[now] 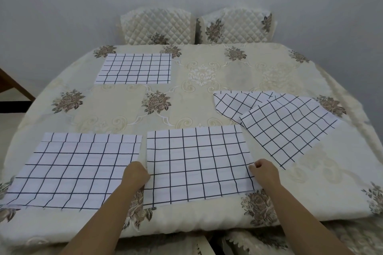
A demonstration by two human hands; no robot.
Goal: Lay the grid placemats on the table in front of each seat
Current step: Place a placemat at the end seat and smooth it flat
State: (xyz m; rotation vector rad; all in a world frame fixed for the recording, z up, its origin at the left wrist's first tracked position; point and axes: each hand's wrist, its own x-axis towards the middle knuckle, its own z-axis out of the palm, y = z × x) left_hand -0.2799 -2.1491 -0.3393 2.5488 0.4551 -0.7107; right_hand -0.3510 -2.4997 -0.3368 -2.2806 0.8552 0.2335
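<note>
Cloth-covered bench (116,109), cream with brown flower print.

Near-left placemat (72,170): flat, square to the near edge, its far strip showing a fold line.

Far-left placemat (134,68): flat, well apart from the near one, just before the left chair back (157,27).

Left hand (135,174): grip closed, fingers curled onto the left edge of the near-centre placemat (199,163). It sits in the narrow gap between that mat and the near-left one.

Near-centre placemat: flat on the bench, near edge close to the bench rim.

Right hand (264,174): grip closed, pinching the right edge of the same mat.

Right side: two more mats lying askew. The upper placemat (290,126) overlaps the lower placemat (238,103); its corner is just beside the near-centre mat's far right corner.

Right chair back (236,25): quilted, beyond the far edge.
</note>
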